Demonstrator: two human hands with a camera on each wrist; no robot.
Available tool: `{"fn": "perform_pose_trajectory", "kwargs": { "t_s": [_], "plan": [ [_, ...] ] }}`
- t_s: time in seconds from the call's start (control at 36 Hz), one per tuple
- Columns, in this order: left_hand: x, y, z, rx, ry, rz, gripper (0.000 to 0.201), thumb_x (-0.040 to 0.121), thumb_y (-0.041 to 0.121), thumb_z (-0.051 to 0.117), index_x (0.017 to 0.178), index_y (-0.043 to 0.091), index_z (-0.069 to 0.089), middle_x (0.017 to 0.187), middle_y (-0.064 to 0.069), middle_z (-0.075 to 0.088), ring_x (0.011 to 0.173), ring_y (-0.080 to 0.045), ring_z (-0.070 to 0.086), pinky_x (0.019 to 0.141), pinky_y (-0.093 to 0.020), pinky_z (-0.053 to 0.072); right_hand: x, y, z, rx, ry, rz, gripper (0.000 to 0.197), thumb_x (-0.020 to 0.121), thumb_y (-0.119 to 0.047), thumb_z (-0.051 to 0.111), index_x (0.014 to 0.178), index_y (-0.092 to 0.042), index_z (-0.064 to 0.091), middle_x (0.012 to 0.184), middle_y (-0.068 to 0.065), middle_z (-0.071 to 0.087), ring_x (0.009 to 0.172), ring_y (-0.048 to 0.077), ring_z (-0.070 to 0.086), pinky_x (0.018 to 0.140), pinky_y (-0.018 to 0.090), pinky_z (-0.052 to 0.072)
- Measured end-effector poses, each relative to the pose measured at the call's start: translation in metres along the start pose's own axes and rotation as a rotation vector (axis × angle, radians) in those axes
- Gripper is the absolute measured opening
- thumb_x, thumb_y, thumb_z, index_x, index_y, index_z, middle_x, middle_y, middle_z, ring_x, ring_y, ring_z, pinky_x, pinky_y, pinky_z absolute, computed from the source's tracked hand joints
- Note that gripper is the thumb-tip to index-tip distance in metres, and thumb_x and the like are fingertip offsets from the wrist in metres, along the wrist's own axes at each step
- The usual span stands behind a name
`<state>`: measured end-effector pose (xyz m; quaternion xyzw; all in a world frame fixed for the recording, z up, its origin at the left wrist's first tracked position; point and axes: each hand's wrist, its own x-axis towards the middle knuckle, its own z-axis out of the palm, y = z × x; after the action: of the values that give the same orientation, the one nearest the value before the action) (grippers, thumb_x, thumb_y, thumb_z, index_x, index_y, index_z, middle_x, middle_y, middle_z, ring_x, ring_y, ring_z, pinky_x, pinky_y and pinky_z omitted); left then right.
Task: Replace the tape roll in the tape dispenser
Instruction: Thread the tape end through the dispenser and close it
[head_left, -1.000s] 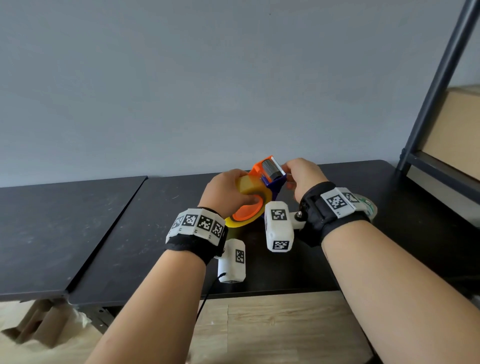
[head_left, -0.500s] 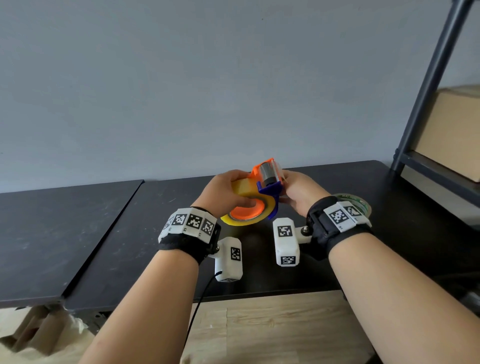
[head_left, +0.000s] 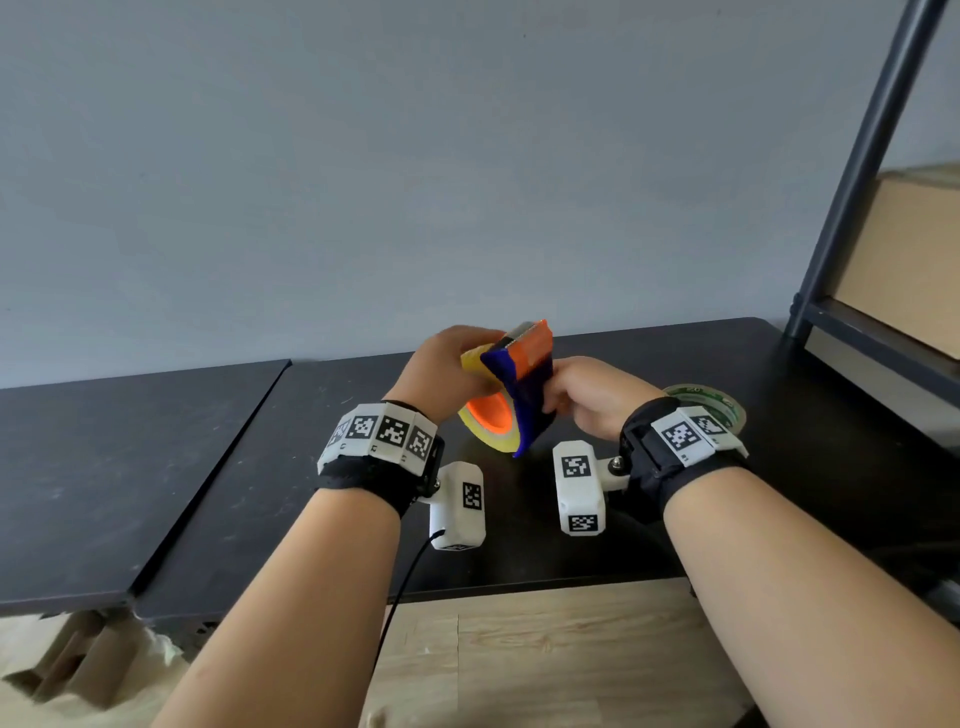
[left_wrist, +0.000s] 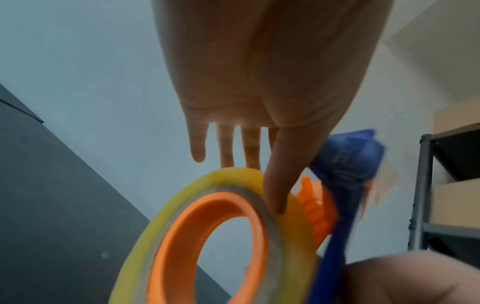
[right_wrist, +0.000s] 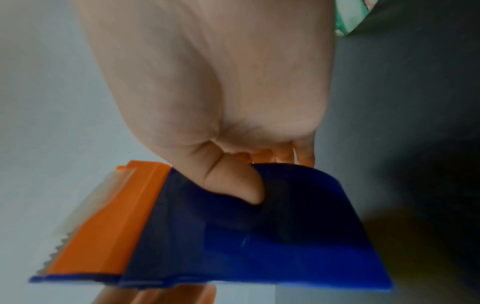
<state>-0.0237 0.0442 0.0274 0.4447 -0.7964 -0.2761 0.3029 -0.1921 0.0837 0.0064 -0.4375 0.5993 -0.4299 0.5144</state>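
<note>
A blue and orange tape dispenser (head_left: 524, 384) is held above the black table (head_left: 805, 467), carrying a yellow tape roll (head_left: 480, 431) on its orange hub (left_wrist: 207, 236). My left hand (head_left: 447, 374) pinches the yellow roll (left_wrist: 293, 226) with the thumb on its side face and the fingers behind it. My right hand (head_left: 587, 400) grips the dispenser's blue body (right_wrist: 259, 236), thumb pressed on the blue side, fingers behind. The orange cutter end (right_wrist: 103, 226) with its toothed blade points up and away.
A green-printed tape roll (head_left: 711, 402) lies flat on the table behind my right wrist. A dark metal shelf post (head_left: 862, 166) and a cardboard box (head_left: 904, 270) stand at the right. A second black tabletop (head_left: 114, 467) adjoins on the left.
The dispenser has turned so its blue side faces me and the cutter end points up. My right hand moved from the cutter end down to the blue body.
</note>
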Motion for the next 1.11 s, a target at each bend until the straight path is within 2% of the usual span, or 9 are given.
{"fn": "perform_pose_trajectory", "kwargs": {
  "t_s": [0.08,0.17,0.31,0.5,0.64,0.83,0.89,0.97,1.11],
  "plan": [
    [0.001,0.004,-0.002,-0.023,0.056,0.036,0.057,0.076,0.003,0.069,0.127,0.027,0.061,0.134,0.002,0.056,0.126,-0.012,0.049,0.091,-0.021,0.037,-0.004,0.000,0.004,0.068,-0.063,-0.030,0.028,0.071,0.017,0.039,0.084,-0.002,0.055,0.088,0.011,0.059,0.091,0.026,0.051,0.083,0.030,0.040],
    [0.001,0.008,-0.004,-0.038,0.089,0.053,0.060,0.072,0.004,0.064,0.128,0.027,0.060,0.129,0.002,0.060,0.121,-0.013,0.054,0.075,-0.015,0.047,-0.005,0.001,0.005,0.156,-0.068,-0.030,0.037,0.067,0.009,0.044,0.101,-0.003,0.053,0.097,0.014,0.058,0.094,0.029,0.055,0.089,0.035,0.043],
    [-0.001,0.015,-0.006,-0.045,0.157,0.069,0.060,0.074,-0.006,0.059,0.129,0.016,0.060,0.123,-0.001,0.066,0.111,-0.013,0.060,0.092,-0.021,0.046,-0.002,-0.002,0.004,0.152,0.017,-0.030,0.027,0.073,0.008,0.042,0.094,-0.001,0.056,0.091,0.015,0.059,0.087,0.032,0.057,0.079,0.036,0.046],
    [0.000,0.015,-0.005,-0.130,0.221,0.069,0.047,0.073,0.006,0.071,0.117,0.019,0.062,0.108,0.003,0.067,0.101,-0.013,0.063,0.092,-0.029,0.053,-0.003,-0.008,0.003,0.075,0.062,-0.052,0.015,0.078,0.006,0.046,0.085,-0.002,0.055,0.093,0.017,0.058,0.089,0.033,0.056,0.085,0.041,0.043],
    [0.004,0.011,-0.002,-0.060,0.289,0.071,0.032,0.073,0.019,0.076,0.101,0.026,0.060,0.097,0.008,0.067,0.093,-0.009,0.064,0.085,-0.027,0.052,-0.004,-0.009,0.006,-0.020,0.090,-0.066,0.014,0.069,-0.007,0.055,0.082,-0.006,0.060,0.091,0.016,0.065,0.088,0.035,0.060,0.089,0.044,0.047],
    [0.006,0.009,-0.004,-0.014,0.466,0.058,0.019,0.088,0.036,0.063,0.092,0.020,0.072,0.101,0.008,0.065,0.091,-0.007,0.058,0.079,-0.021,0.042,-0.011,-0.014,0.009,-0.072,0.073,-0.153,0.010,0.085,-0.012,0.062,0.075,-0.011,0.062,0.071,0.007,0.066,0.063,0.023,0.061,0.059,0.026,0.048],
    [0.008,0.008,-0.007,0.018,0.528,0.046,0.024,0.092,0.030,0.059,0.091,0.012,0.075,0.104,0.003,0.062,0.089,-0.007,0.053,0.076,-0.020,0.036,-0.013,-0.015,0.008,-0.093,0.061,-0.162,0.003,0.086,-0.013,0.065,0.084,-0.011,0.065,0.076,0.006,0.069,0.066,0.021,0.064,0.059,0.026,0.050],
    [0.011,0.006,-0.011,0.022,0.567,-0.023,0.028,0.092,0.026,0.057,0.079,0.007,0.072,0.087,-0.002,0.059,0.078,-0.013,0.049,0.069,-0.022,0.033,-0.011,-0.016,0.009,-0.131,0.094,-0.180,0.024,0.084,-0.019,0.069,0.104,-0.007,0.065,0.087,0.007,0.070,0.074,0.022,0.065,0.062,0.027,0.050],
    [0.011,-0.001,-0.012,-0.123,0.603,-0.143,0.030,0.082,0.026,0.059,0.063,0.002,0.060,0.062,-0.008,0.049,0.060,-0.017,0.038,0.058,-0.026,0.032,-0.009,-0.021,0.016,-0.224,0.154,-0.233,0.034,0.080,-0.022,0.072,0.108,-0.003,0.064,0.100,0.013,0.071,0.081,0.025,0.064,0.068,0.031,0.049]
  ]
}}
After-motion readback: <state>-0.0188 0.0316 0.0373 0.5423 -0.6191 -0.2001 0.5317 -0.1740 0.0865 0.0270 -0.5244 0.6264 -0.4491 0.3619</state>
